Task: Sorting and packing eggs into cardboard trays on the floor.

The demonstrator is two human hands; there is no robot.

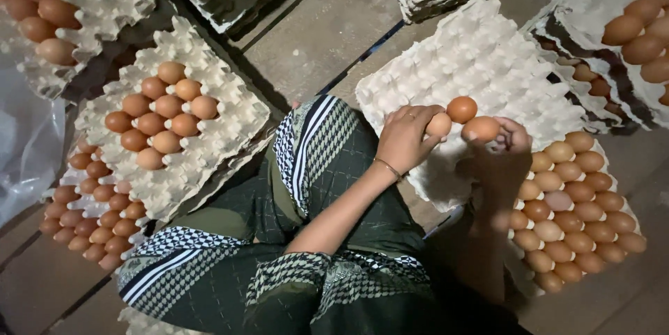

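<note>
My left hand [406, 138], a thin bangle on its wrist, is closed around a pale brown egg [439, 124]. My right hand [507, 145] grips a darker brown egg [481, 129] right beside it. Both hands meet over the near edge of a mostly empty grey pulp egg tray [474, 49]. A third egg [461, 108] rests just above the two held ones, and I cannot tell whether it sits in the tray or touches my fingers. My lap is covered by a green patterned cloth [306, 237].
A tray full of brown eggs [578, 216] lies by my right forearm. At my left a partly filled tray [167, 115] sits atop a fuller one [90, 216]. More stacked trays line the far side [35, 7] [641, 28]. A clear plastic bag [24, 140] lies far left.
</note>
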